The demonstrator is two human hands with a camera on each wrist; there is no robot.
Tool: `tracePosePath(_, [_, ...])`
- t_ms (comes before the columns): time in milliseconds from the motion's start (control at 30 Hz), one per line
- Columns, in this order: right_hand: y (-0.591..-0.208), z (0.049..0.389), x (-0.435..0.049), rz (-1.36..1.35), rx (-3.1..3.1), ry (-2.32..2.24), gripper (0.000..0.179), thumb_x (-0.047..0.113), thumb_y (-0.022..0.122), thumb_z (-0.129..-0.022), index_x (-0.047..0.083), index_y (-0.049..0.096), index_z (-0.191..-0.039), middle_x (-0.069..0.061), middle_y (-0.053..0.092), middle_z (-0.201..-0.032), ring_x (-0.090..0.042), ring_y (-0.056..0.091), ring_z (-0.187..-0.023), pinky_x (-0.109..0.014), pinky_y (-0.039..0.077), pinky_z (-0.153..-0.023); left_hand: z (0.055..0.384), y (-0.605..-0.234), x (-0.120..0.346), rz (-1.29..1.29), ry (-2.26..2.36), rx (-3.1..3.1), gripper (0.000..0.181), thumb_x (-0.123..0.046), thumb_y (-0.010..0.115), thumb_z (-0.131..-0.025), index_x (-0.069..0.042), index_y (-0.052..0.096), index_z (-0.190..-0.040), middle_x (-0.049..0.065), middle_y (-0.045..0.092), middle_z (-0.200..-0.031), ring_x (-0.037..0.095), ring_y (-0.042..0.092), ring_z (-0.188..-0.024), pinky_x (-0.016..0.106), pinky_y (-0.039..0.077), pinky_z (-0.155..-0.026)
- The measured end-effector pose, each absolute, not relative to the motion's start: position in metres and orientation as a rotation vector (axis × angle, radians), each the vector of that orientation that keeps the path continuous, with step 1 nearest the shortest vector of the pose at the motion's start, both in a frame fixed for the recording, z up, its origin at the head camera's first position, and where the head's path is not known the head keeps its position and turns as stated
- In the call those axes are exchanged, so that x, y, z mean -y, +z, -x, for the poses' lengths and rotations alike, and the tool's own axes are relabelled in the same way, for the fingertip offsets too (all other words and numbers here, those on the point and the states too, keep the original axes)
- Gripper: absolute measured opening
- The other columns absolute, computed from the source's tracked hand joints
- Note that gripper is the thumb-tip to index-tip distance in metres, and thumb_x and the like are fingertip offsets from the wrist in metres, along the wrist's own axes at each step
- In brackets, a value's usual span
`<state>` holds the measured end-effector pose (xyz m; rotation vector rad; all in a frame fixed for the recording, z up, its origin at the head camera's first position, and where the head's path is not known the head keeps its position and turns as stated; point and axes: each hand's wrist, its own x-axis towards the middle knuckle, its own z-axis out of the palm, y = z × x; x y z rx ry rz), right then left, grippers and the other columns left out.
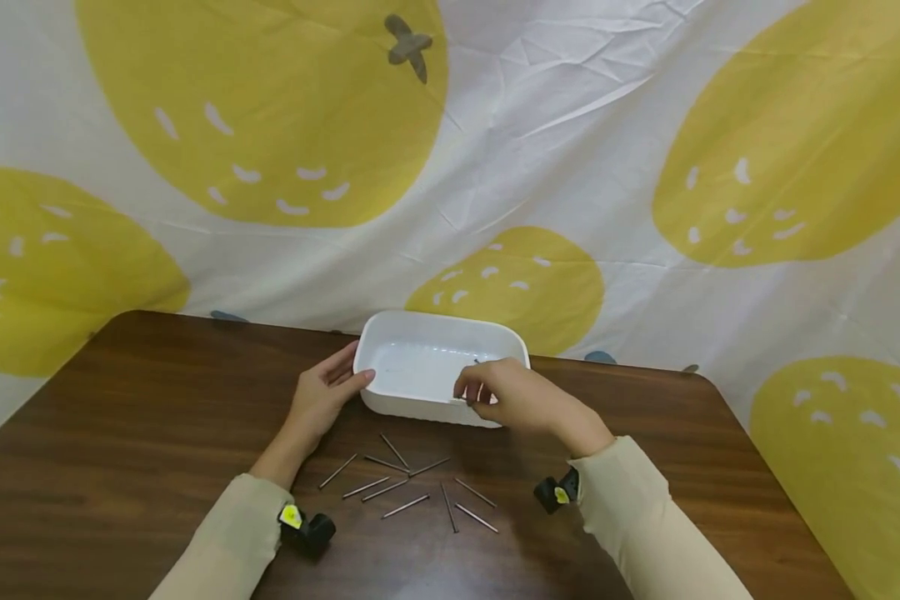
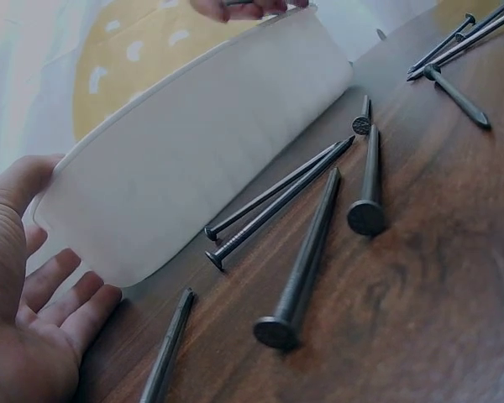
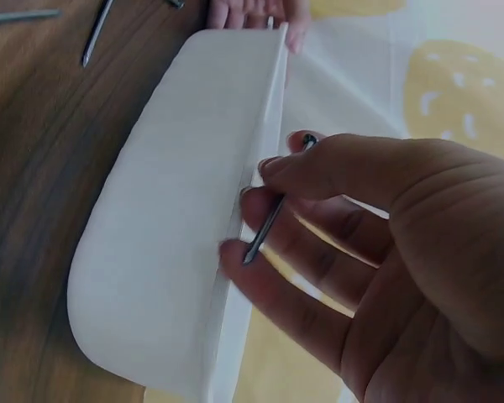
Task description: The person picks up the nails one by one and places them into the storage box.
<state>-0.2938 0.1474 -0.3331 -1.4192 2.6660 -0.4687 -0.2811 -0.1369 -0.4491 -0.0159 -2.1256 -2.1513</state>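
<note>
A white plastic basin (image 1: 412,407) with rounded corners sits near the table's far edge. My left hand (image 1: 321,402) holds its left end, thumb over the rim and fingers against the outside wall, as the left wrist view also shows. Over the basin's right front rim, my right hand (image 1: 521,393) pinches a steel nail (image 3: 270,220) between thumb and fingers. The nail slants, its point down by a fingertip. Several loose nails (image 2: 302,260) lie scattered on the wood in front of the basin, pointing various ways.
The brown wooden table (image 1: 157,433) carries everything. Behind it hangs a white cloth (image 1: 555,150) with large yellow fruit prints, close to the basin's back. Small black cameras (image 1: 311,532) are strapped at both sleeve cuffs.
</note>
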Motion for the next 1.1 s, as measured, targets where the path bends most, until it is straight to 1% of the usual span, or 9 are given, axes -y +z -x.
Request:
tracePosePath(67, [-0.331,0.3,-0.147,1.413,-2.661,-0.466,0.019,-0.005,0.063,-0.088,0.006,0.071,-0.102,-0.002,0.072,-0.087,-0.009,0.064,-0.08,-0.029,0.058,-0.072,0.281,-0.449,0.137,0.014,-2.153,2.125,0.063,-0.02,0.073,-0.095,-0.008,0.048,-0.151,0.017,0.05,-0.153,0.03,0.052,-0.139,0.009,0.051,-0.093])
tracePosePath(100, [-0.33,0.302,-0.146,1.407,-2.657,-0.466,0.019,-0.004,0.063,-0.089,0.005,0.071,-0.103,-0.002,0.072,-0.087,-0.009,0.065,-0.081,-0.031,0.059,-0.073,0.281,-0.448,0.137,0.012,-2.154,2.124,0.063,-0.02,0.073,-0.095,-0.008,0.047,-0.151,0.017,0.05,-0.154,0.03,0.052,-0.14,0.009,0.051,-0.093])
tracePosePath(367, [-0.323,0.321,-0.142,1.312,-2.672,-0.407,0.016,-0.001,0.068,-0.091,0.005,0.072,-0.105,-0.006,0.072,-0.09,-0.015,0.068,-0.082,-0.027,0.058,-0.077,0.282,-0.449,0.136,0.014,-2.158,2.133,0.063,-0.02,0.072,-0.095,-0.009,0.046,-0.152,0.015,0.048,-0.155,0.029,0.051,-0.141,0.008,0.05,-0.094])
tracePosePath(533, [-0.33,0.338,-0.141,1.278,-2.669,-0.41,0.016,-0.001,0.069,-0.089,0.002,0.072,-0.104,-0.007,0.073,-0.089,-0.018,0.07,-0.082,-0.028,0.059,-0.078,0.28,-0.447,0.136,0.012,-2.147,2.143,0.064,-0.022,0.072,-0.095,-0.009,0.046,-0.152,0.015,0.047,-0.156,0.029,0.05,-0.141,0.008,0.05,-0.093])
tracePosePath(700, [-0.342,0.355,-0.139,1.235,-2.692,-0.352,0.016,-0.001,0.068,-0.088,0.004,0.073,-0.102,-0.007,0.074,-0.089,-0.018,0.07,-0.083,-0.028,0.059,-0.078,0.279,-0.446,0.138,0.005,-2.143,2.153,0.064,-0.023,0.072,-0.096,-0.01,0.046,-0.152,0.015,0.047,-0.156,0.029,0.05,-0.142,0.008,0.05,-0.094])
tracePosePath(900, [-0.352,0.365,-0.134,1.097,-2.687,-0.299,0.014,0.001,0.068,-0.09,0.006,0.073,-0.102,-0.006,0.074,-0.091,-0.014,0.067,-0.081,-0.025,0.056,-0.074,0.282,-0.449,0.137,0.025,-2.157,2.112,0.062,-0.016,0.072,-0.095,-0.007,0.047,-0.151,0.017,0.05,-0.153,0.029,0.052,-0.139,0.006,0.05,-0.091])
tracePosePath(1100, [-0.358,0.372,-0.132,1.06,-2.709,-0.247,0.016,0.001,0.067,-0.09,0.006,0.074,-0.103,-0.008,0.074,-0.094,-0.017,0.067,-0.086,-0.029,0.056,-0.079,0.283,-0.451,0.136,0.035,-2.156,2.107,0.061,-0.016,0.072,-0.095,-0.007,0.048,-0.15,0.018,0.051,-0.153,0.03,0.053,-0.139,0.006,0.051,-0.091])
